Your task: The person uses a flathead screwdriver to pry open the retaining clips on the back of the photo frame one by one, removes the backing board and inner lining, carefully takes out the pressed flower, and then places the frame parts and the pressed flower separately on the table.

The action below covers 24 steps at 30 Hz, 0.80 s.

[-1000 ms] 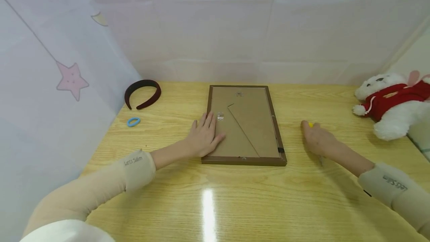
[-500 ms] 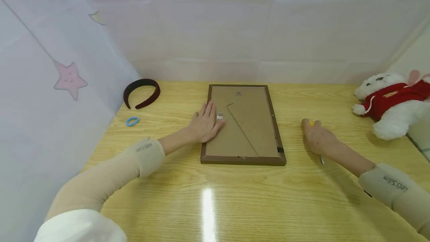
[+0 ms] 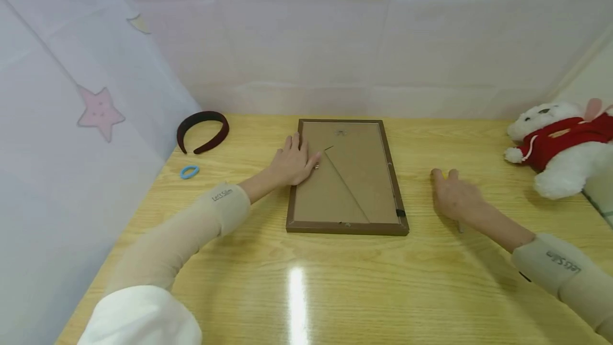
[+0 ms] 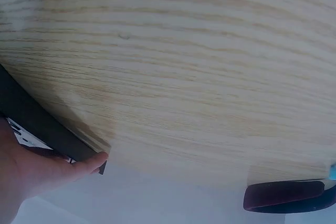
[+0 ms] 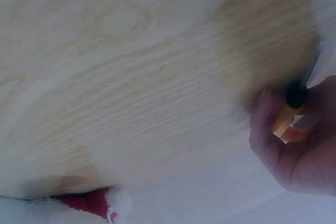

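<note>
A brown picture frame point(image 3: 351, 196) lies face down on the wooden table, its backing board with a strut outline facing up. Over the frame's left edge rests my left hand point(image 3: 292, 166), fingers extended forward and thumb on the backing. It partly covers a small metal clip point(image 3: 316, 166). In the left wrist view a finger runs along the frame's dark side point(image 4: 47, 127). To the right of the frame, my right hand point(image 3: 457, 196) holds a screwdriver point(image 5: 284, 120) with a yellow handle and black collar close over the table, its metal shaft pointing back toward me.
A dark red headband point(image 3: 222, 134) and a blue hair tie point(image 3: 189, 176) lie at the back left. A white toy bear point(image 3: 557, 177) in a red sweater lies at the right. Pale curtain-like sheets point(image 3: 306, 47) stand behind the table.
My left hand has slid away from me along the frame's left edge, partly covering the clip that showed before. The right hand with the screwdriver stays almost where it was.
</note>
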Each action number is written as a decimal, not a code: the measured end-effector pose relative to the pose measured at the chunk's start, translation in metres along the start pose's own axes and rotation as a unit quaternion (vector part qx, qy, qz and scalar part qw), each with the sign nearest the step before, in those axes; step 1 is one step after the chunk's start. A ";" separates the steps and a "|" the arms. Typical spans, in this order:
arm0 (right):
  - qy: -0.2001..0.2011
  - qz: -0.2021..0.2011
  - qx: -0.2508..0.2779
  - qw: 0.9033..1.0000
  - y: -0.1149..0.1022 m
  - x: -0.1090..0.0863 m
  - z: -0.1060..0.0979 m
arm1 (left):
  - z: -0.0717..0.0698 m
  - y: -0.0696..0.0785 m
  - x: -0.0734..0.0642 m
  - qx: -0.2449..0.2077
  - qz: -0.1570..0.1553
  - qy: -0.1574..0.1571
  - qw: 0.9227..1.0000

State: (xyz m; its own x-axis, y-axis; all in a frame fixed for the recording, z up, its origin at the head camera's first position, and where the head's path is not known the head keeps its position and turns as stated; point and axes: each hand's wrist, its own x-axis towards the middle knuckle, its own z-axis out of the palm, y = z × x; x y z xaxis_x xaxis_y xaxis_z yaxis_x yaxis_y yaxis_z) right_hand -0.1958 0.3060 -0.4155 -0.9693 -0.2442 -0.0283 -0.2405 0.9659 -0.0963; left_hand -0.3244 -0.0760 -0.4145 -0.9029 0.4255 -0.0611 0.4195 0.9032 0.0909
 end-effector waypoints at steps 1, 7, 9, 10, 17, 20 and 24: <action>0.002 0.001 -0.004 1.000 0.001 0.000 0.000 | -0.001 0.001 0.003 -0.001 -0.003 0.001 1.000; 0.000 0.004 -0.009 1.000 0.006 0.000 0.001 | -0.004 0.005 0.012 -0.001 -0.015 -0.001 1.000; 0.005 0.003 -0.012 1.000 0.007 0.000 0.002 | -0.004 0.004 0.014 -0.002 -0.016 -0.002 1.000; 0.006 0.003 -0.012 1.000 0.007 0.000 0.001 | -0.004 0.003 0.014 -0.002 -0.016 -0.002 1.000; 0.013 0.009 -0.011 1.000 0.007 0.002 0.001 | -0.002 0.000 0.013 0.004 -0.006 -0.001 1.000; 0.006 0.016 -0.003 1.000 0.008 0.002 0.000 | -0.003 0.001 0.013 0.007 -0.001 -0.002 1.000; 0.002 0.024 0.012 1.000 0.007 0.003 -0.001 | -0.004 0.000 0.012 0.016 0.000 -0.002 1.000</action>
State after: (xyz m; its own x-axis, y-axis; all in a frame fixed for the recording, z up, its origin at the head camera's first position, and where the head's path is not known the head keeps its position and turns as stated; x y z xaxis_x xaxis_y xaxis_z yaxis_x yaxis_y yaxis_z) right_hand -0.2001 0.3127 -0.4150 -0.9799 -0.1975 -0.0287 -0.1929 0.9741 -0.1181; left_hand -0.3355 -0.0712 -0.4108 -0.9027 0.4251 -0.0658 0.4217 0.9048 0.0591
